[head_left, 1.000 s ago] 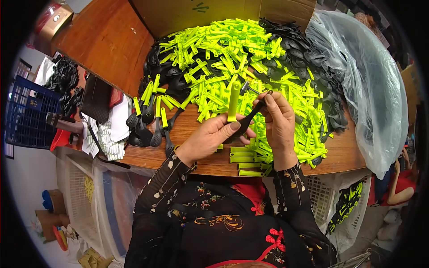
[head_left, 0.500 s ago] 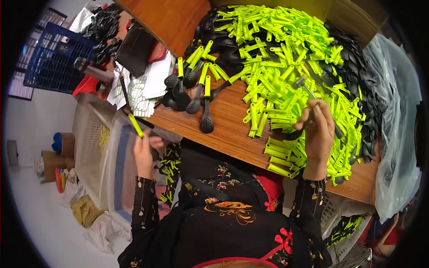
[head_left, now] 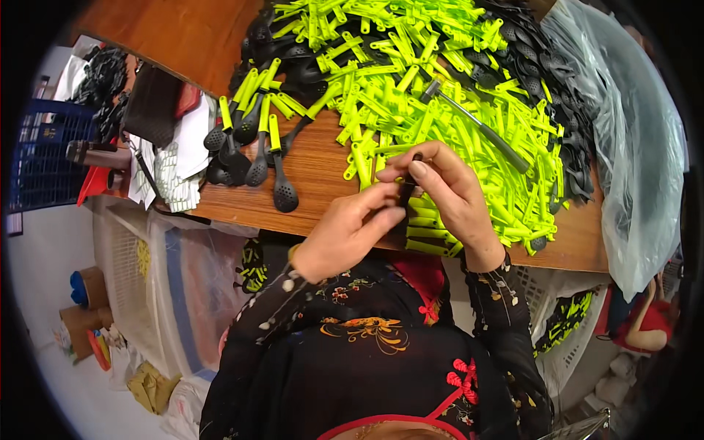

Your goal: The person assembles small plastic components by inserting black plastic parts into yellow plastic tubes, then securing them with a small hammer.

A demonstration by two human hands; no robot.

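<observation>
Over the near edge of the table, my two hands meet at a narrow black utensil piece (head_left: 408, 189), seen mostly edge-on. My right hand (head_left: 455, 202) pinches its upper end between thumb and fingers. Lower down, the closed fingers of my left hand (head_left: 348, 231) are at its side; their exact grip is partly hidden. Beyond my hands spreads a heap of yellow-green handles (head_left: 433, 110). A hammer (head_left: 484, 132) with a dark grip lies across the heap. To the left, several black slotted spoons (head_left: 284, 194) with yellow-green handles rest on the wooden table (head_left: 323, 158).
Black utensil heads (head_left: 579, 125) are piled at the right, beside a clear plastic bag (head_left: 631, 147). Papers (head_left: 187, 150) and a dark pouch (head_left: 150, 106) lie at the left edge. A plastic-lined bin (head_left: 191, 293) stands below left, a basket (head_left: 539, 301) below right.
The yellow-green handled utensil has left my left hand, which has come right to meet my right hand. A black piece is now between them. The view has shifted.
</observation>
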